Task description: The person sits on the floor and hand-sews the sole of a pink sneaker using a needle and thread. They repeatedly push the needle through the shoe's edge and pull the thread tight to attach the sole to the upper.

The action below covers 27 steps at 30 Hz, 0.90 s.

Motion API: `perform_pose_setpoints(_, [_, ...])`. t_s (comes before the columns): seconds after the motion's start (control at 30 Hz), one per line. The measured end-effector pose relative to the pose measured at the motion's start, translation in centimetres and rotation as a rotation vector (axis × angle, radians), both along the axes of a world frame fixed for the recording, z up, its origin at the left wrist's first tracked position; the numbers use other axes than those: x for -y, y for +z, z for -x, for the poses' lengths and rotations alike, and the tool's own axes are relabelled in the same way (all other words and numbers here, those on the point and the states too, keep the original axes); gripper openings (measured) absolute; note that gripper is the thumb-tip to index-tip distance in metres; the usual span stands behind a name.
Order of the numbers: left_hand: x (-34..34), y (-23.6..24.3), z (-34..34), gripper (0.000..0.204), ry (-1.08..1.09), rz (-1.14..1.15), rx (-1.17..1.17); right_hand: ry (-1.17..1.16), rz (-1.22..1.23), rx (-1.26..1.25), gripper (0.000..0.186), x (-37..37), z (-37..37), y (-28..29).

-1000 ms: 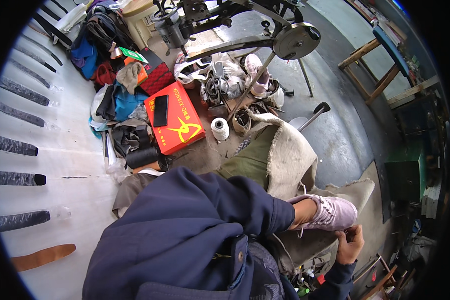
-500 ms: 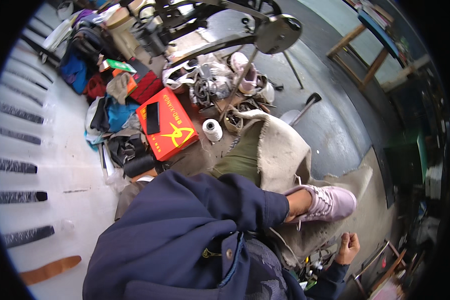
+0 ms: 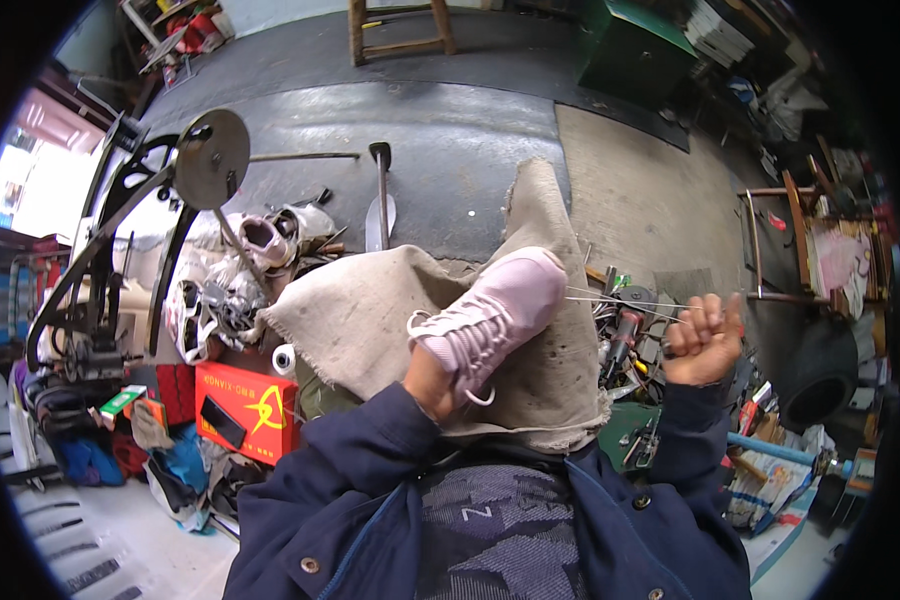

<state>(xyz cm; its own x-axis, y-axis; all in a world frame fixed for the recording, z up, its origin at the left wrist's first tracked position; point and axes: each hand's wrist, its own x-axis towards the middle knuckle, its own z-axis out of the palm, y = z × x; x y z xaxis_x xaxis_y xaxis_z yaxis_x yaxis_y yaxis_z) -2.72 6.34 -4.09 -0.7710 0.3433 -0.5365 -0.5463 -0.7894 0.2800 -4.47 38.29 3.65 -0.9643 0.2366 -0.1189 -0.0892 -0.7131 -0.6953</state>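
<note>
A pale pink lace-up sneaker [image 3: 500,310] lies across the coarse beige cloth [image 3: 360,300] over my lap, its toe to the upper right. My left hand [image 3: 430,388] reaches into the shoe's opening; only the wrist shows and the fingers are hidden inside. From near the toe, white thread [image 3: 620,299] runs taut in two strands to the right. At its far end my right hand [image 3: 705,345] is closed on the thread, raised apart from the shoe.
At left stand a black machine with a round metal disc [image 3: 212,158], a red shoebox [image 3: 245,412] bearing a phone [image 3: 223,422], and a white thread spool [image 3: 284,360]. Another pink shoe [image 3: 265,242] lies in a pile. Tools [image 3: 625,335] crowd the right side, near a black tire [image 3: 818,388].
The view has swung to the right. My right hand now holds thread pulled out from the shoe; the strands were not visible before. My left hand remains inside the sneaker.
</note>
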Motion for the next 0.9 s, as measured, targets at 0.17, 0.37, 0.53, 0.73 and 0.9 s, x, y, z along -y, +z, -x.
perform_pose_setpoints(0.17, [1.4, -1.4, 0.3, 0.035, -0.134, -0.178, -0.076, 0.147, -1.14, -0.066, 0.04, 5.9, 0.2, -3.0])
perform_pose_setpoints(0.37, [3.0, 1.7, -1.5, 0.036, -0.239, 0.702, -0.658, 0.148, -1.352, -0.103, 0.055, 9.8, 2.2, -2.7])
perform_pose_setpoints(0.53, [7.1, 4.4, -4.5, 0.015, -0.348, 1.772, -0.979, 0.065, -1.38, -0.114, 0.057, 10.3, 2.4, -3.1])
perform_pose_setpoints(0.73, [20.6, 3.9, -7.8, 0.004, -0.162, 2.157, -0.646, 0.024, -1.392, -0.109, 0.057, 10.0, 2.0, -3.4])
perform_pose_setpoints(0.9, [25.1, 5.5, -8.0, 0.016, -0.29, 2.345, -0.524, 0.102, -1.22, -0.051, 0.05, 9.5, 1.3, -3.0])
